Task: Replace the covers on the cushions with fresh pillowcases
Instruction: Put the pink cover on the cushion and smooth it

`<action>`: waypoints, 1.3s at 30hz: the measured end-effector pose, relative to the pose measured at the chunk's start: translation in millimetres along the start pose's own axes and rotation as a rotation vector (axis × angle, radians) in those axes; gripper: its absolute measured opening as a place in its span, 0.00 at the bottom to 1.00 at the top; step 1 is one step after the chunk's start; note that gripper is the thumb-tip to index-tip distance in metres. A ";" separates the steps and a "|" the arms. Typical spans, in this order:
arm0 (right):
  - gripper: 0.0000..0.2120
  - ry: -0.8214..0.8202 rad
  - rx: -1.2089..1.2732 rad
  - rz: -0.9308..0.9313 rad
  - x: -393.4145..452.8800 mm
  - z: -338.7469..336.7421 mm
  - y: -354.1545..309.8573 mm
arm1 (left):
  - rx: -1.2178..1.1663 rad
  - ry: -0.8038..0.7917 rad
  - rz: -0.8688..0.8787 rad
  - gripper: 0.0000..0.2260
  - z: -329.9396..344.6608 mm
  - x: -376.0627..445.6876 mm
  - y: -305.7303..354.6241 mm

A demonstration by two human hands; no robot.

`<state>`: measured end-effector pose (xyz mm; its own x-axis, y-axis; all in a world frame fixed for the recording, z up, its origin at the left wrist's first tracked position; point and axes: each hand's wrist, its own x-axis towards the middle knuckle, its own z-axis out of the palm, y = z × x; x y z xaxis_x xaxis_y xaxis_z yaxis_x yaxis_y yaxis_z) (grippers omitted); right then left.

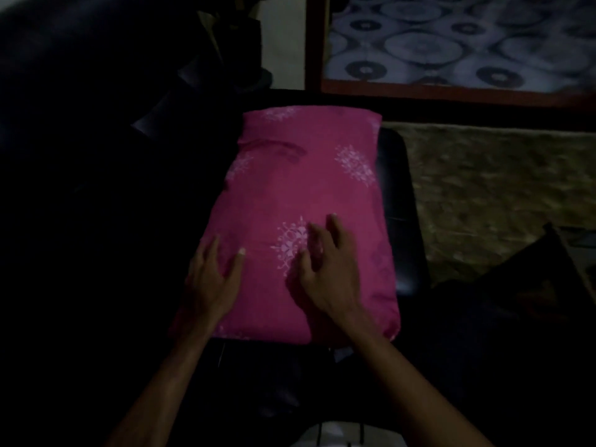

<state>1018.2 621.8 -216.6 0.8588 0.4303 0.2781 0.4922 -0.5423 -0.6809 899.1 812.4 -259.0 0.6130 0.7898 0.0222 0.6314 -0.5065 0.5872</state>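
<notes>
A pink cushion (pixel 303 217) with pale flower prints lies flat on a dark seat (pixel 403 221). It runs from close by the person to far away. The pink cover looks like it is already on, with only a few small wrinkles near the far left.

Both hands lie on the near end of the cushion. The left hand (pixel 213 279) rests near the left edge with its fingers spread out flat. The right hand (pixel 325 272) rests in the middle, over one of the flower prints, fingers straight and a little apart. Neither hand is holding anything. They just press on the cloth.

It looks like the person is smoothing the cover. To do this well, I think the hands should slide from the middle out to the edges and push the wrinkles away. They should press softly so the cloth does not bunch up. Then the corners could be tugged so the filling sits right inside.

To the right is a brownish rug (pixel 500 195). The room is very dark, so the left side is too hard to see.
</notes>
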 end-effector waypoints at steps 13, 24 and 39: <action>0.29 -0.240 0.371 0.413 52.5 -67.3 65.5 | -0.072 0.024 -0.139 0.26 -45.9 38.9 7.3; 0.17 -0.148 0.220 0.408 46.9 -71.6 79.2 | -0.184 0.031 -0.097 0.13 -59.3 39.7 3.0; 0.20 -0.438 -0.224 -0.281 81.6 -55.2 37.9 | 0.032 0.128 0.441 0.05 -31.2 -36.7 25.6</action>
<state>1114.8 596.6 -182.3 0.5744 0.8137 0.0888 0.7528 -0.4826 -0.4476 878.0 781.3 -219.6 0.7641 0.5318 0.3653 0.3391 -0.8127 0.4738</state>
